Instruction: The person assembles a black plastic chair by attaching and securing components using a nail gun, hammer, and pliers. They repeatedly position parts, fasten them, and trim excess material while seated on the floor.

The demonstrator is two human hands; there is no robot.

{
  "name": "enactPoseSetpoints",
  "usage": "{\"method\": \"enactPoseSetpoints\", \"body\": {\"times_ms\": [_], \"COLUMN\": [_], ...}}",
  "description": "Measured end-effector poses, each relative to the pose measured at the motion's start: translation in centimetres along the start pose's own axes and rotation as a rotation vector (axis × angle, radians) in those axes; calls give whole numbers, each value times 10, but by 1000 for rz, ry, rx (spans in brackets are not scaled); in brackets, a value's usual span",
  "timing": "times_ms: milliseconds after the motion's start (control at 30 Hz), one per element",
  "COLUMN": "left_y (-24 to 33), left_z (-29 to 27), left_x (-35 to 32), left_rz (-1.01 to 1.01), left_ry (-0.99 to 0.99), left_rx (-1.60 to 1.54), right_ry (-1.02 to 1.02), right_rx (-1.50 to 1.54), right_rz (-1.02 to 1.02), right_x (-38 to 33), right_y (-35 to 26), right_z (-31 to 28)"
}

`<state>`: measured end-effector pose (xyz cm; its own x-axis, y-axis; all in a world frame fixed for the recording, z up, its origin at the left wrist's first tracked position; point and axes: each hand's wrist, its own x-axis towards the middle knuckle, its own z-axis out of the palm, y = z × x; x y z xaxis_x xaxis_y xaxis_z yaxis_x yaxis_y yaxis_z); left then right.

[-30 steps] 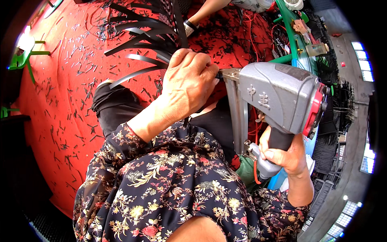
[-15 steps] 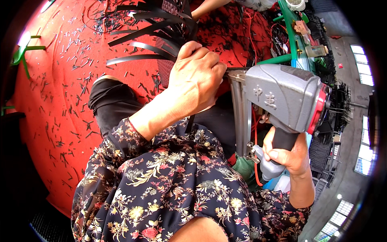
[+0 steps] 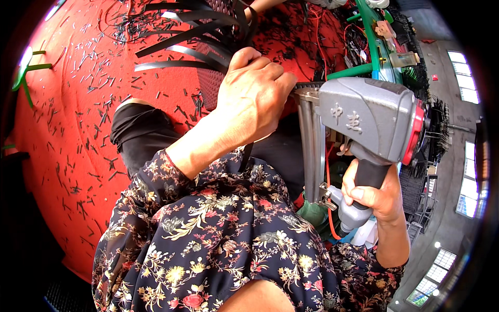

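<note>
The main hazard sits at the nose of the grey metal nail gun with a black grip and red end cap (image 3: 364,112), which is right beside the curled fingers of the left hand (image 3: 254,96): if the tip slips or the tool fires off line, a fastener could reach those fingers. The long flat black strips (image 3: 171,41) fanning out leftward could also spring back and twist the dark maroon woven piece (image 3: 209,86) out of line, and the thin orange-red hose (image 3: 330,221) below the gun could snag and drag it sideways. The left hand is closed over what looks like the near end of the woven piece, though its fingertips are hidden; the right hand (image 3: 374,192) is wrapped around the gun's grip, and I cannot tell whether its forefinger is pressing in. The woven piece lies beyond and to the left of the left hand, toward the far edge of the red floor covering (image 3: 78,234), while the gun reaches across from the right hand to the left fingers, near the green tubular frame (image 3: 351,71)
</note>
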<state>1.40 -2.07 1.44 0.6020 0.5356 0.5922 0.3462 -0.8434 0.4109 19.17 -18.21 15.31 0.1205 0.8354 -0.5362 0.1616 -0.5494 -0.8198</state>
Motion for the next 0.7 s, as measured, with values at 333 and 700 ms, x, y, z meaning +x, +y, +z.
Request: {"method": "enactPoseSetpoints", "body": {"times_ms": [333, 700], "left_y": [0, 8], "left_z": [9, 12], "left_x": [1, -2], "left_rz": [8, -64], "left_ry": [139, 29], "left_rx": [-78, -139], "right_ry": [12, 47], "right_rx": [14, -90], "right_rz": [-23, 40], "right_x": [2, 2], "right_y": [-5, -4], "right_z": [4, 1]}}
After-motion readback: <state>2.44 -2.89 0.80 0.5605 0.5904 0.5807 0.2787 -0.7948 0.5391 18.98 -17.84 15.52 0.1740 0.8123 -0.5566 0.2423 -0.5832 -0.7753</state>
